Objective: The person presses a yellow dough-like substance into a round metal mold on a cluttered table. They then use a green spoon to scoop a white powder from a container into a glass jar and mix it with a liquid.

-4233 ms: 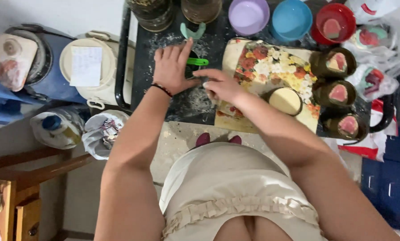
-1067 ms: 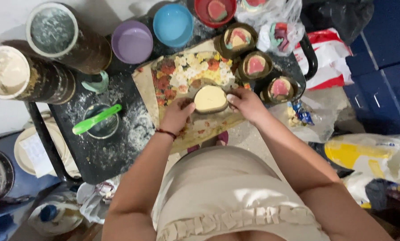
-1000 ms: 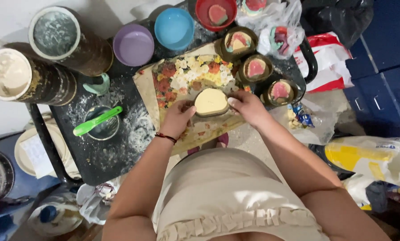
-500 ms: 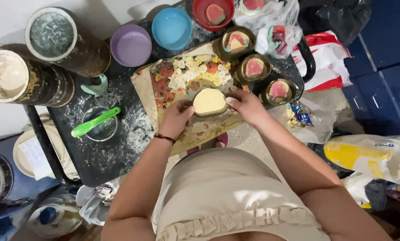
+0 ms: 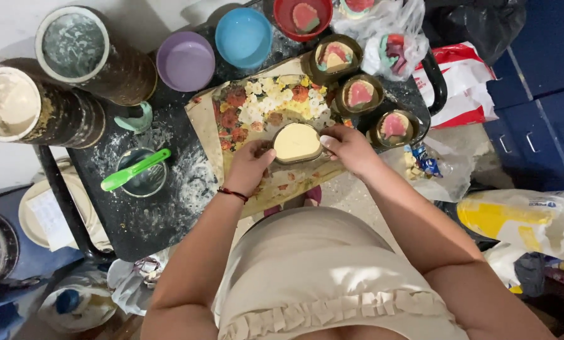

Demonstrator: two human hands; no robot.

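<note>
A small round mould [image 5: 296,143] filled with smooth, pale yellow dough sits on the flower-printed board [image 5: 256,107] near the front edge of the dark, flour-dusted worktop [image 5: 168,208]. The left hand [image 5: 251,165] curls around its left side and the right hand [image 5: 347,146] pinches its right rim; the fingers hide part of the wall. Three more filled moulds [image 5: 360,94] with pink centres line the right edge. Two tall cans [image 5: 74,47] stand at the back left corner, beside three plastic bowls [image 5: 185,61], the red one cut off.
</note>
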